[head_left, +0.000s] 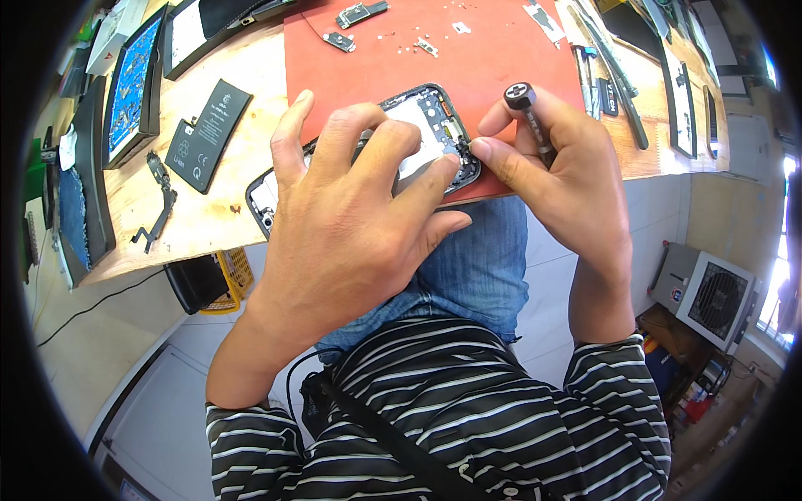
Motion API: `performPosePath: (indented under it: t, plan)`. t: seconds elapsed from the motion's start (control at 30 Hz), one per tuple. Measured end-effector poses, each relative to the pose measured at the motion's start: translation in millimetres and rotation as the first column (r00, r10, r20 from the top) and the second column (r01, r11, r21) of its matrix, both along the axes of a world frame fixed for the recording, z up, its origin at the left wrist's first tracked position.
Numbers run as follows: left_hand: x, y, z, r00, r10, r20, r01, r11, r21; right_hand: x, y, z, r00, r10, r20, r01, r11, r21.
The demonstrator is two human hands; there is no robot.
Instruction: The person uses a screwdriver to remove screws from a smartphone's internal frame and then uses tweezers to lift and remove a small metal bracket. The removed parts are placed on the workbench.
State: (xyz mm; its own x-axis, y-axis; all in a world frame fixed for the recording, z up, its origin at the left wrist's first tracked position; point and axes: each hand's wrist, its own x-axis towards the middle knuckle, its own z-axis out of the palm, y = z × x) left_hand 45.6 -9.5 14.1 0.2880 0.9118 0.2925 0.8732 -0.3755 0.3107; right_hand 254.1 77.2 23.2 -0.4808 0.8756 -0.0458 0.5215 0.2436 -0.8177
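An opened smartphone frame [420, 117] with its inner parts exposed lies slanted at the mat's near edge. My left hand [347, 200] arches over it, fingers spread and some raised; its index fingertip presses near the phone's right corner. The thumb juts past the near edge, touching nothing visible. This hand hides much of the phone's middle. In my right hand [576, 167] a dark screwdriver [535, 125] is tucked upright against the fingers. Its thumb tip meets the phone's right corner beside a small dark part [464, 147], whose kind I cannot make out.
A red mat [351, 75] carries loose circuit boards [362, 14] and tiny parts. Left of the phone lie a black battery [209, 134] and a flex cable part [159, 204]. Tweezers [606, 46] and other tools lie right. A blue-lined tray [134, 83] stands far left.
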Motion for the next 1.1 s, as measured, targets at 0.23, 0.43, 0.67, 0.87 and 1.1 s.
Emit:
performPosePath:
  t: [0.23,0.43,0.67,0.87,1.1]
  plan:
    - [0,0,1,1.000,-0.006,0.006,0.006,1.000,-0.003,-6,3,1,1.000,0.006,-0.020,-0.007,0.999,-0.047]
    - [-2,0,3,1.000,-0.017,0.001,0.017,1.000,-0.011,-2,8,5,0.998,0.017,0.061,-0.012,0.995,-0.095]
    - [0,1,4,1.000,-0.012,0.012,0.012,1.000,0.001,4,8,1,0.986,-0.107,-0.130,0.087,0.985,-0.147]
    - [4,3,8,1.000,-0.014,-0.011,0.014,1.000,-0.002,26,5,-1,0.840,-0.283,-0.463,0.179,0.950,-0.255]
    - [7,7,8,0.999,-0.025,-0.041,0.025,1.000,0.003,44,5,-9,0.774,-0.342,-0.534,0.254,0.939,-0.233]
